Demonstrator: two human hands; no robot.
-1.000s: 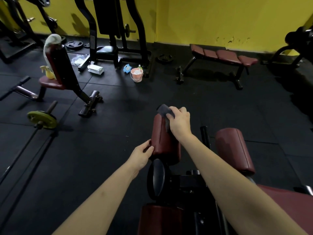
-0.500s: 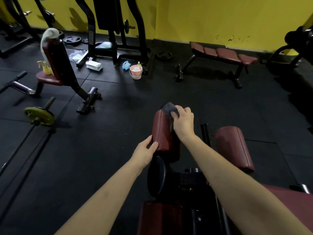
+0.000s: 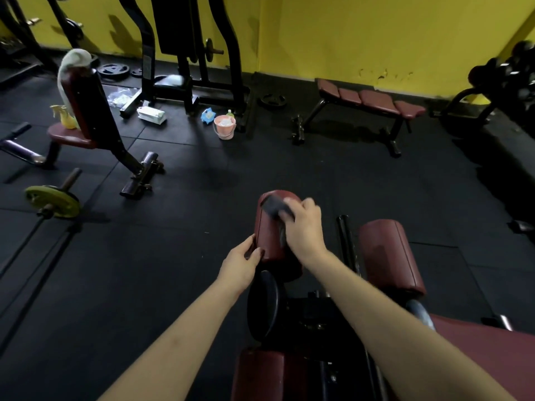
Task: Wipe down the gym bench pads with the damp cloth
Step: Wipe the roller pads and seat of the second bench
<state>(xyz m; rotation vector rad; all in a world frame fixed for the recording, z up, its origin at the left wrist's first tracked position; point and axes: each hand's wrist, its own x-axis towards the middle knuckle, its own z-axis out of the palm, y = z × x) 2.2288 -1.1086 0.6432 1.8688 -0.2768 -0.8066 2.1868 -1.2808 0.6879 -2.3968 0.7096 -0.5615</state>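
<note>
Left hand [image 3: 241, 263]: fingers gripping near end of left roller pad [image 3: 273, 235].
Pad: long axis running away from viewer.
Right hand [image 3: 304, 227]: fingers clenched on dark cloth [image 3: 275, 208], pressed atop pad's far end.
Bucket [image 3: 225, 127]: floor, beyond.

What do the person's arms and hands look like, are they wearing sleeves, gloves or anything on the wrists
Both forearms are bare, with no sleeves in view. The left hand and right hand wear no gloves. No watch, bracelet or ring shows, though the right hand's fingers are blurred.
</note>
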